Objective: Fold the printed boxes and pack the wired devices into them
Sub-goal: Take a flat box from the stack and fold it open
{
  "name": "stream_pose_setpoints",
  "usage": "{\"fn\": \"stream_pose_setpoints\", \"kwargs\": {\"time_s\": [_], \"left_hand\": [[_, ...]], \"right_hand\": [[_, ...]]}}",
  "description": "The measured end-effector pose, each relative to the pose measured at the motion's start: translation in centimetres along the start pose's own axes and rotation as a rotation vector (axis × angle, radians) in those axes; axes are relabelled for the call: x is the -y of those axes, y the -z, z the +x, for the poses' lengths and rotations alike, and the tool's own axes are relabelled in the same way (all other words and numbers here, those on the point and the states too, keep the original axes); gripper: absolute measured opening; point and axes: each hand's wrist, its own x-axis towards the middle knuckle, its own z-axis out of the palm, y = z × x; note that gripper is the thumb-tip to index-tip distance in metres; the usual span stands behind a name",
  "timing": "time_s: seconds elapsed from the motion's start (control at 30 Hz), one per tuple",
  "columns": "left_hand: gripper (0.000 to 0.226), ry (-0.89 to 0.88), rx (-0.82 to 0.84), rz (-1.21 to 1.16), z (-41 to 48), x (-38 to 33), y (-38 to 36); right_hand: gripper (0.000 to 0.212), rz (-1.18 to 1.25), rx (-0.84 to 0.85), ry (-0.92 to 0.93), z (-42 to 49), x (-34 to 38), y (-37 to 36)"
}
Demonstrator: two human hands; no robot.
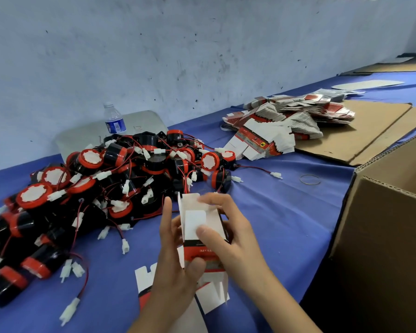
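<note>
A red-and-white printed box (196,222) is held upright above the blue table, its far end flaps standing open. My left hand (175,265) grips its near left side with the thumb across the red panel. My right hand (226,227) holds the right side, thumb pressing a white flap and fingertips on the top flap. A big heap of black-and-red wired devices (101,186) with white plugs lies to the left. Another flat printed box (209,296) lies under my wrists.
A pile of flat printed boxes (286,121) lies at the back right on brown cardboard sheets (360,131). An open cardboard carton (384,227) stands at the right. A water bottle (113,120) stands by the wall, and a rubber band (309,179) lies on the cloth.
</note>
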Motion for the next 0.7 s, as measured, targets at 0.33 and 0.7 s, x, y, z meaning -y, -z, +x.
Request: {"fn": "stream_pose_setpoints", "kwargs": {"time_s": [0.33,0.7], "left_hand": [[0.07,-0.349,-0.018,0.374,0.1,0.8,0.5],[0.041,-0.474,-0.024,0.469,0.6,0.5,0.8]], "right_hand": [[0.024,-0.068,-0.042,0.034,0.4,-0.3,-0.1],[0.025,0.045,-0.244,0.158,-0.2,-1.3,-1.4]]}}
